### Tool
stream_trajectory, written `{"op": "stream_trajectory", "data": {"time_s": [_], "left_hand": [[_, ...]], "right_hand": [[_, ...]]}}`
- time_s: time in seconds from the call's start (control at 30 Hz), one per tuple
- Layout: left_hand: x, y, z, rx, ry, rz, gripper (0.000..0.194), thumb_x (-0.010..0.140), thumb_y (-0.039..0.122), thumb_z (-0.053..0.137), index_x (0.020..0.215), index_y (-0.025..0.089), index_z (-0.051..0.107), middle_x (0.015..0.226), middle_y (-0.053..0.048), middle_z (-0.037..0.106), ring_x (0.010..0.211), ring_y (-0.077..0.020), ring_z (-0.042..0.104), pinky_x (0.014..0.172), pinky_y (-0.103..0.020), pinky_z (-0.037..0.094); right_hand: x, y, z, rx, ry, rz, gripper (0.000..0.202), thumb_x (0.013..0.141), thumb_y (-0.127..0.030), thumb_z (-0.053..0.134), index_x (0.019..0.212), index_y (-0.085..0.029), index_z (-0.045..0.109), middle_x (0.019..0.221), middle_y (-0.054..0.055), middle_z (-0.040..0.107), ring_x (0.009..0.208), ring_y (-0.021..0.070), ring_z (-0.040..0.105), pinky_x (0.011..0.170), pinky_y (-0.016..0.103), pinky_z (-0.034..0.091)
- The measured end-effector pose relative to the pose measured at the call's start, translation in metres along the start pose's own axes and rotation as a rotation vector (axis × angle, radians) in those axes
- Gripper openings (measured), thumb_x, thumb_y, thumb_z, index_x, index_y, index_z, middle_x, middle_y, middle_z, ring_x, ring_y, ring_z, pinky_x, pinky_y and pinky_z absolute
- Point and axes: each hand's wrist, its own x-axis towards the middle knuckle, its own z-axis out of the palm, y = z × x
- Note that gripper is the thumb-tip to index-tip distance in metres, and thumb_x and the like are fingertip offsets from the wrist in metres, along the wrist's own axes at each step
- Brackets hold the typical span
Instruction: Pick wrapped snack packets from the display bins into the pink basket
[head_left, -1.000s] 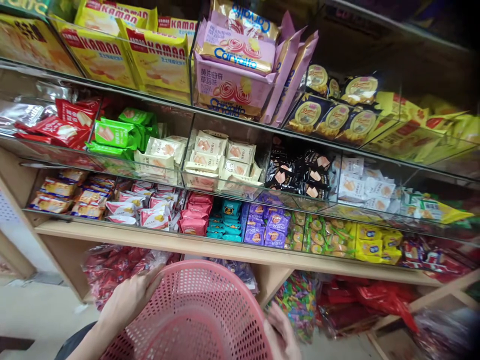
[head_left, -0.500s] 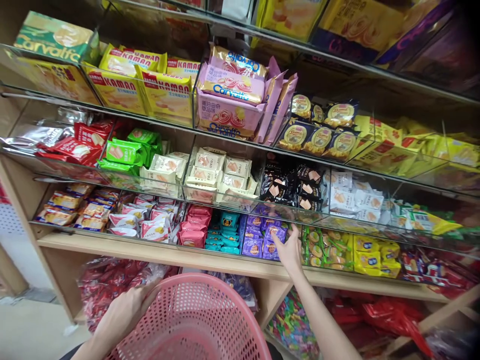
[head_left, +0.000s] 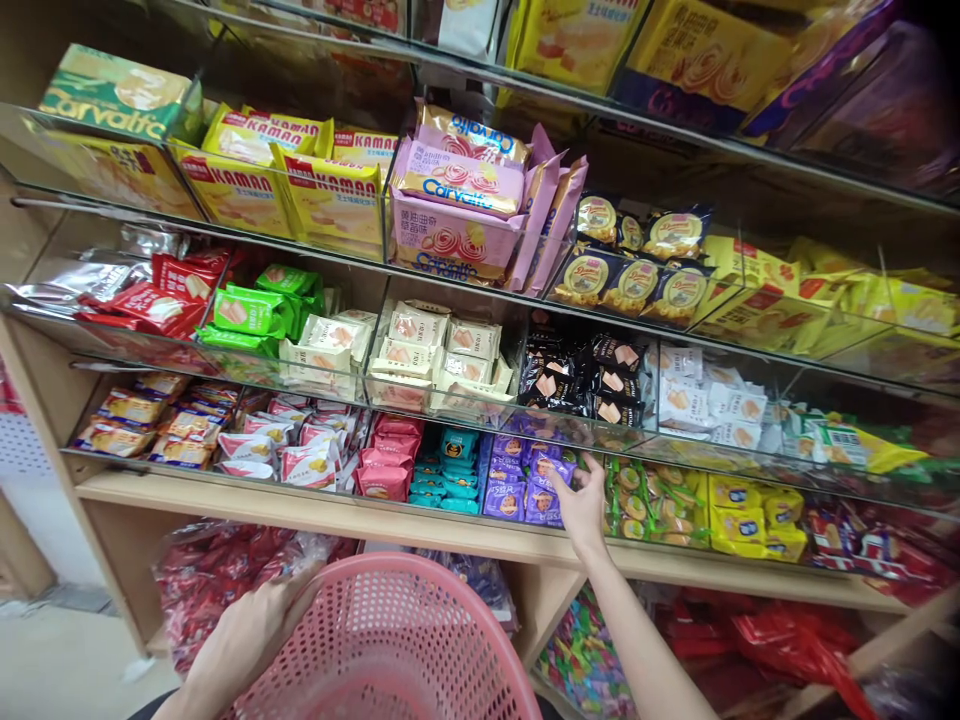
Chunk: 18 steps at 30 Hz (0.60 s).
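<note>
My left hand (head_left: pixel 255 625) is closed around the rim of a pink perforated plastic basket (head_left: pixel 420 570), at the bottom of the view. No goods show in the visible part of the basket. My right hand (head_left: pixel 583 505) reaches to the lowest glass-fronted shelf, at the right edge of a stack of purple snack packets (head_left: pixel 506 500). Its thumb lies against a packet, with the index finger held apart from it. The other fingertips are partly hidden. Teal packets (head_left: pixel 459 445) lie left of the purple ones, and green-and-clear packets (head_left: pixel 649 505) lie just right of my hand.
Glass dividers and front panes edge each shelf. Black packets (head_left: pixel 619 380) fill the shelf above my right hand; yellow packets (head_left: pixel 739 530) lie further right. Below the wooden ledge (head_left: pixel 300 507) are a bag of red packets (head_left: pixel 217 560) and multicoloured sweets (head_left: pixel 589 650).
My right hand has shifted slightly down at the purple packets, its thumb and index finger still apart. My left hand and the basket stay nearly in place. The view has moved slightly.
</note>
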Motion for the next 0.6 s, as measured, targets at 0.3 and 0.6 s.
{"op": "stream_trajectory", "data": {"time_s": [0.3, 0.6], "left_hand": [[0.003, -0.006, 0.006, 0.010, 0.025, 0.004, 0.049, 0.090, 0.042, 0.021, 0.124, 0.019, 0.048, 0.102, -0.011, 0.067, 0.094, -0.0283, 0.062, 0.075, -0.038, 0.047], [-0.005, 0.062, -0.002, -0.615, 0.064, 0.179, 0.050, 0.078, 0.050, 0.050, 0.121, 0.024, 0.051, 0.130, -0.008, 0.049, 0.124, -0.0253, 0.038, 0.106, -0.039, 0.026]], "right_hand": [[-0.032, -0.035, -0.013, 0.376, 0.015, 0.146, 0.074, 0.063, -0.038, 0.071, 0.126, -0.022, 0.035, 0.095, 0.003, 0.057, 0.089, 0.0174, 0.058, 0.083, 0.033, 0.046], [-0.147, -0.055, 0.015, 0.378, -0.754, 0.289, 0.065, 0.072, -0.028, 0.063, 0.128, -0.024, 0.030, 0.089, 0.002, 0.059, 0.084, 0.0185, 0.059, 0.080, 0.036, 0.046]]}}
